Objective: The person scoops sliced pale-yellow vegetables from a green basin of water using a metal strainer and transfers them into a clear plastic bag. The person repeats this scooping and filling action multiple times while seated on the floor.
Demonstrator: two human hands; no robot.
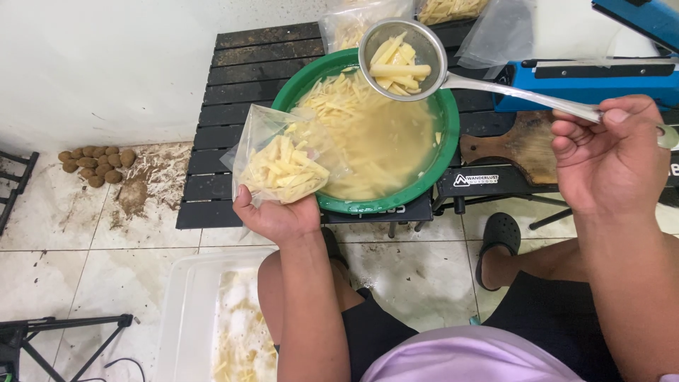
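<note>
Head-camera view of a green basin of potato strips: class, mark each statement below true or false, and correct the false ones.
1. The left hand holds a clear plastic bag of cut potato strips. True.
2. The metal strainer ladle is empty. False: it carries potato strips.
3. The right hand grips the ladle's handle. True.
4. The round green plastic basin is dry. False: cloudy water and strips fill it.
5. The blue sealing machine sits on the floor. False: it's on the black slatted table.
</note>
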